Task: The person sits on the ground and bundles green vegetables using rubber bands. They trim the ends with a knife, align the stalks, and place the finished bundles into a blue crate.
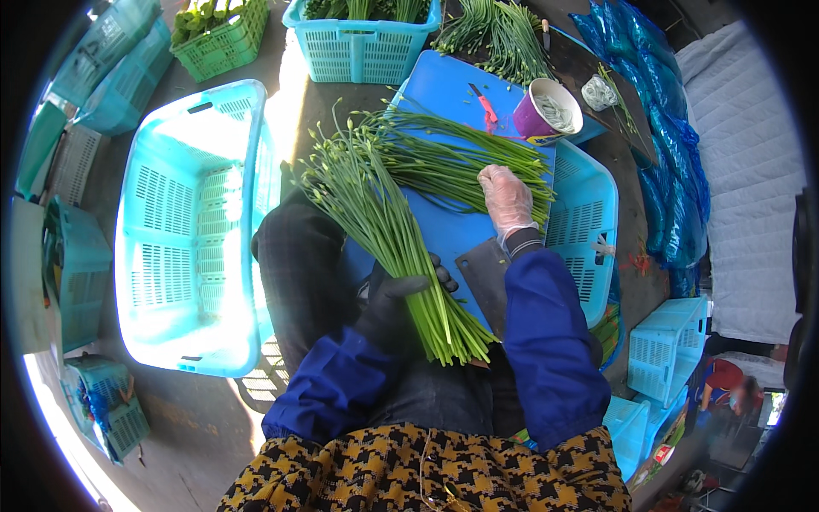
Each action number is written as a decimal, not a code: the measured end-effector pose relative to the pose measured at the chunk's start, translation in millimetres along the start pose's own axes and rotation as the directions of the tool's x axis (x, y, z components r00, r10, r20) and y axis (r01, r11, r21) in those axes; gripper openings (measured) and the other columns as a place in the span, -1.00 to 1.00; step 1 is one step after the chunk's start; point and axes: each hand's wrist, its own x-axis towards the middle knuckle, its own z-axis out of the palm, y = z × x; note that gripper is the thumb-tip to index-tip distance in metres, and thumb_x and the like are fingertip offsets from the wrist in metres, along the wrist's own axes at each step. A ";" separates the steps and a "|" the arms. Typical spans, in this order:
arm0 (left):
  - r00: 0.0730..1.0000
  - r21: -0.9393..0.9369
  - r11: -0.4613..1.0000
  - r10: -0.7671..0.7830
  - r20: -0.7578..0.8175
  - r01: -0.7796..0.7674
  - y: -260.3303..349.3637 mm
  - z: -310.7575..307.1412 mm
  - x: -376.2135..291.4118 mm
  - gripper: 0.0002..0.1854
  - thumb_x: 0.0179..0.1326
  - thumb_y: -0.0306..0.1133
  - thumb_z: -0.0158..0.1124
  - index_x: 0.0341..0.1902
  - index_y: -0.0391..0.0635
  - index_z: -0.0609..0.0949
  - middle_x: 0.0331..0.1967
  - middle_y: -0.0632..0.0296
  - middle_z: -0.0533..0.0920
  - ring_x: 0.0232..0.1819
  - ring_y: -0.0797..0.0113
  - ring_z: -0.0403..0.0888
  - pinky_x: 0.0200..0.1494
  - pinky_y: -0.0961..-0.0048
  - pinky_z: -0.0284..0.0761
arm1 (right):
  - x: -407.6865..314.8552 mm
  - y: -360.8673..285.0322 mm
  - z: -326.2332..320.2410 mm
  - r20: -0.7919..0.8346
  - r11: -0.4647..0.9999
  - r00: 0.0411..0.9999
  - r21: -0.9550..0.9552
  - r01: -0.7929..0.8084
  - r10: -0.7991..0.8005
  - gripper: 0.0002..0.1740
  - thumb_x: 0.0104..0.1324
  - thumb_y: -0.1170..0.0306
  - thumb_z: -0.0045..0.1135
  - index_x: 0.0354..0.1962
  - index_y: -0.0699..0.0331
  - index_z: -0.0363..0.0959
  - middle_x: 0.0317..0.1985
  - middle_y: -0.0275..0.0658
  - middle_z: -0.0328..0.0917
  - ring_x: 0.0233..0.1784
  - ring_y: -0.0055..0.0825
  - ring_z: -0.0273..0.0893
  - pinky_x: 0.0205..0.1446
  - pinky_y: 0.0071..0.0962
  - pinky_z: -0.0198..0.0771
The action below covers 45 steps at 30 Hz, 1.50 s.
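My left hand (409, 291), in a dark glove, grips a thick bunch of flowering garlic chives (397, 224) near its cut ends. The budded tips of that bunch point to the upper left. A clear plastic glove covers my right hand (507, 197), which rests over the stems of a second pile of chives (448, 153) on the blue board (441, 83). Its fingers are curled, and whether they pinch any stem cannot be seen. Below my right wrist lies a broad cleaver blade (483, 275), partly hidden by my sleeve.
A red-handled knife (486, 110) and a purple tub of rubber bands (553, 109) sit on the board's far part. More chives (499, 38) lie beyond. At left stands a large turquoise crate (192, 237). Another turquoise crate (582, 224) is at right, near blue plastic bags (665, 141). A person (729, 384) is farther right.
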 end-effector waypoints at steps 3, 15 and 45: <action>0.999 -0.026 1.000 -0.012 -0.039 0.011 -1.6 3.9 -1.6 -0.53 0.08 -0.46 0.38 0.11 -0.25 0.57 -0.16 0.00 0.69 -0.03 -0.10 0.66 0.15 -0.05 0.58 | 1.5 2.6 -2.6 0.041 0.988 0.994 0.113 -0.105 0.101 -0.89 0.33 0.32 0.25 -0.23 0.13 0.62 -0.18 -0.18 0.65 -0.11 -0.13 0.64 -0.06 -0.18 0.51; 0.999 0.011 1.000 -0.007 -0.038 0.008 0.5 9.2 -2.3 -0.51 0.05 -0.47 0.39 0.11 -0.26 0.57 -0.15 0.02 0.68 -0.03 -0.08 0.67 0.18 -0.05 0.57 | -1.4 2.6 -1.7 0.023 0.995 0.999 0.101 0.021 -0.023 -0.83 0.19 0.39 0.36 -0.23 0.13 0.68 -0.21 -0.27 0.67 -0.11 -0.26 0.64 -0.05 -0.30 0.51; 0.996 0.000 0.999 0.036 -0.084 -0.036 -9.4 -4.8 3.2 -0.54 0.02 -0.48 0.41 0.04 -0.29 0.53 -0.24 0.03 0.65 -0.13 -0.01 0.68 0.03 0.01 0.66 | -162.9 170.9 -84.7 0.287 0.310 0.559 0.598 -0.739 0.778 -0.53 0.40 0.38 0.19 0.24 0.28 0.49 0.10 -0.20 0.67 0.09 -0.44 0.64 0.27 -0.35 0.42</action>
